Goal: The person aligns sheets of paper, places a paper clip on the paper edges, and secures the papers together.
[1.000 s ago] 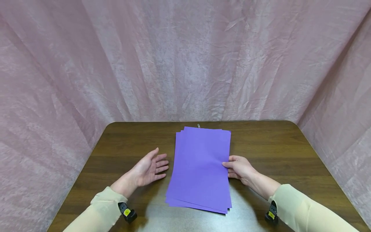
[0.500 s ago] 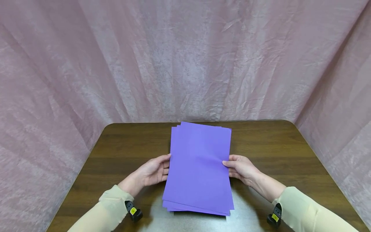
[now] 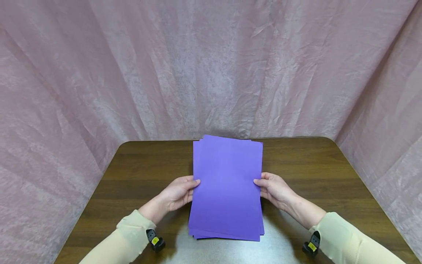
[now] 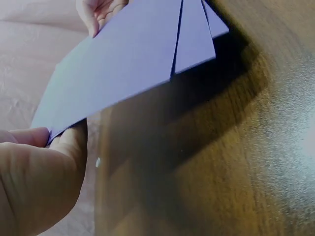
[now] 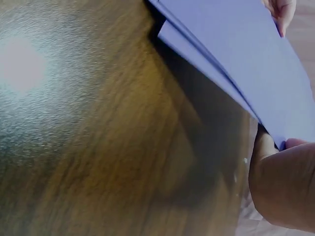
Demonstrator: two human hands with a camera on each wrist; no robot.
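Note:
Several purple paper sheets (image 3: 227,190), fanned slightly out of line with each other, are held up off the table between both hands. The left hand (image 3: 178,193) pinches their left edge, thumb on top and fingers underneath. At the opposite edge the right hand (image 3: 275,190) grips the same sheets, its thumb also on the top face. In the left wrist view the paper (image 4: 128,54) spans from the near hand to the far one, with a shadow below it. The right wrist view shows layered sheet edges (image 5: 211,59) above the wood.
A brown wooden table (image 3: 138,165) with rounded far corners lies under the hands. Pink curtains (image 3: 211,73) hang behind it and at both sides. Light glares on the table's near part. Each wrist wears a small black camera (image 3: 155,242).
The left hand, open and apart from the sheets a second ago, has come in and now pinches their left edge. The paper clip seen earlier beyond the sheets is now hidden.

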